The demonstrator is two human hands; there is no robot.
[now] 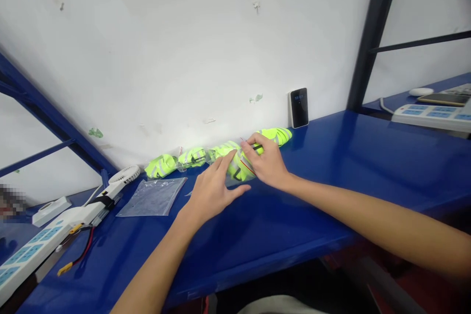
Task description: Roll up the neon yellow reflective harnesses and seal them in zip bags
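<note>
A neon-yellow reflective vest (238, 172), folded inside a clear zip bag with a red seal line, lies on the blue table between my hands. My right hand (268, 161) is closed in a pinch at the bag's upper right edge, thumb and index finger together. My left hand (212, 187) lies against the left side of this bag, fingers stretched and thumb held apart. Behind them, more yellow vests (161, 166) sit in a row along the wall, some visibly in clear bags. One yellow bundle (276, 135) is partly covered by my right hand.
A flat clear zip bag (152, 197) lies left of my left hand. Further left are a white fan (125, 174), a power strip (33, 250) and a red-black cable (86, 250). A black-faced device (299, 108) leans on the wall. A dark post (371, 44) rises at right.
</note>
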